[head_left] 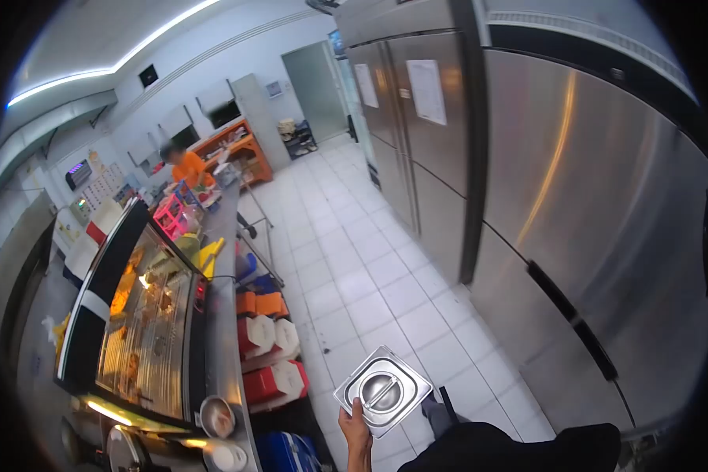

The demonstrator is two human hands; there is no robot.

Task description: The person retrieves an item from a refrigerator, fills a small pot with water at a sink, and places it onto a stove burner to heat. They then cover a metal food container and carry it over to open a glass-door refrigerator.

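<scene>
My left hand (355, 431) grips a square stainless steel food pan lid (397, 385) by its near left edge, thumb on top and the other fingers underneath. The lid has a round recess in its middle with a bar handle across it. Whether a pan sits under the lid, I cannot tell. It is held out in front of my dark clothing, above the tiled floor. My right hand does not show.
On the left, a heated display case (145, 315) with food stands on a steel counter (226, 315). Red and white coolers (271, 381) and a blue crate (287, 452) sit below. Steel refrigerators (590, 220) line the right. A person in orange (187, 169) works farther off.
</scene>
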